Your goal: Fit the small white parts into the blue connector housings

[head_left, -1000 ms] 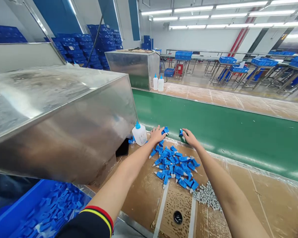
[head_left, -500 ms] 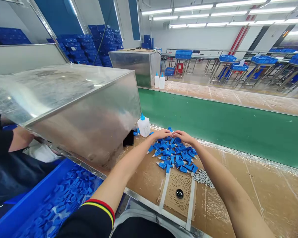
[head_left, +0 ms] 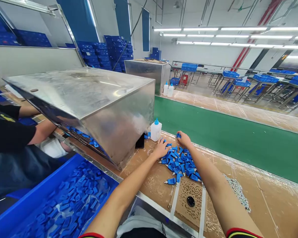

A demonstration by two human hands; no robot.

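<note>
A heap of small blue plastic parts (head_left: 175, 162) with pale tips lies on the brown bench top. My left hand (head_left: 162, 148) rests at the heap's left edge, its fingers apart and touching some of the parts. Just beyond the heap, my right hand (head_left: 185, 140) is closed on one blue plastic part (head_left: 178, 135), held near the green belt's edge. A white bottle with a blue cap (head_left: 156, 130) stands upright behind my left hand. To the right of my right forearm lies a spread of small grey pieces (head_left: 238, 193).
A metal housing (head_left: 119, 132) stands to the left, with a dark flat object (head_left: 140, 141) beside it. Below it, a blue bin (head_left: 27, 198) holds many blue parts. A green belt (head_left: 213, 122) runs past the bench. Another person's arm (head_left: 43, 130) is at far left.
My hands, close together before, are now apart. The left has come down onto the heap's edge; the right has a blue part. The view has shifted, showing more of the left side.
</note>
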